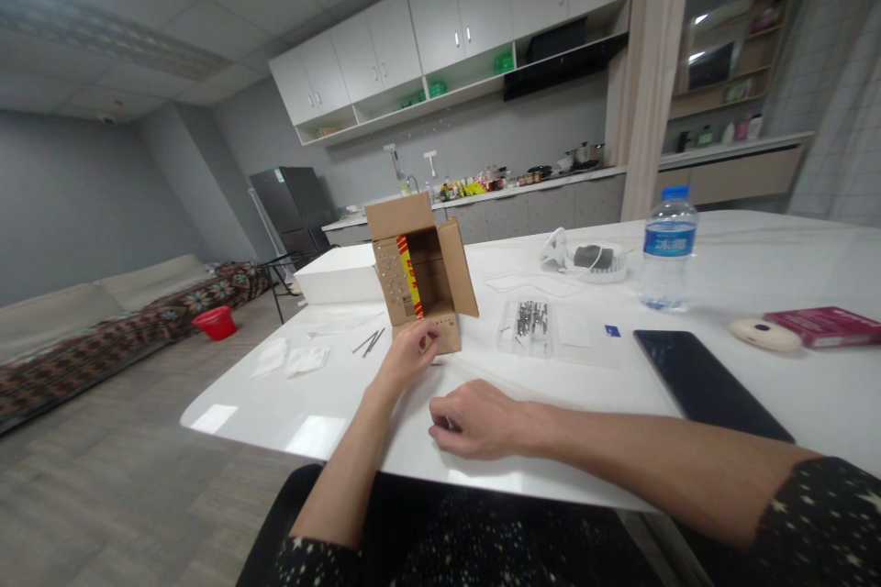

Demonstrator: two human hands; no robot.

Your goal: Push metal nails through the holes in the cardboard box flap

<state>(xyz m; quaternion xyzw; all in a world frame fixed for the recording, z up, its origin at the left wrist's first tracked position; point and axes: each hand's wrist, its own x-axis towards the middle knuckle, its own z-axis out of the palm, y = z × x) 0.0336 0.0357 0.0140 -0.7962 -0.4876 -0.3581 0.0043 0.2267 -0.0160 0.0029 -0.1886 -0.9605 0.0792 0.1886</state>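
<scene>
An open cardboard box point(440, 280) stands on the white table with its opening towards me and its flaps spread. Small shiny pieces dot its left flap, beside a yellow and red strip point(408, 275). My left hand point(413, 350) is at the front lower flap point(447, 332), its fingers drawn together in a pinch. Whatever may be between them is too small to make out. Closer to me, my right hand point(474, 419) rests on the table with curled fingers, their contents hidden. A clear plastic case point(506, 339) of small metal pieces point(532, 319) lies right of the box.
Thin dark rods point(373, 342) and white tissues point(306, 360) lie on the left, before a white box point(340, 275). Rightward are a phone point(706, 381), a water bottle point(667, 252), a maroon box point(830, 327), a beige oval object point(765, 335) and a white device point(596, 261).
</scene>
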